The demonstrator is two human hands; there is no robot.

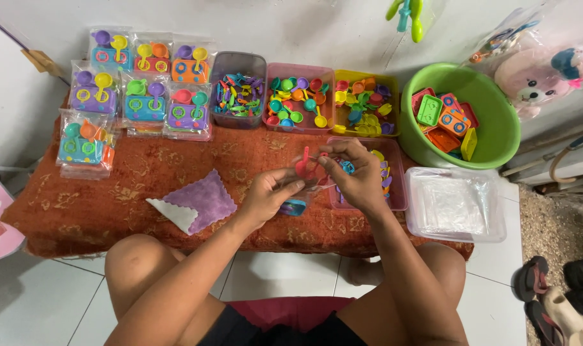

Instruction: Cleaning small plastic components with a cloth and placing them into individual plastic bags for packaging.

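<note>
So this looks like mid-packing: the left hand (266, 195) pinches a clear plastic bag (296, 186) open, and it seems to already have a blue toy stove (294, 207) in it, while the right hand (358, 176) has its fingers closed on a small pink spoon-like piece (303, 161) at the bag's mouth. Next bit probably needs a steady hold so the floppy film doesn't collapse. At 9 o'clock from the hands a fuzzy purple cloth (207, 198) lies on the reddish patterned mat (112, 205). At 3 o'clock is a clear tub of empty bags (455, 205). Toward 12, trays of glossy little plastic utensils (301, 99), with finished packs (141, 83) at 10 and a green basin of stoves (461, 115) at 2.
</note>
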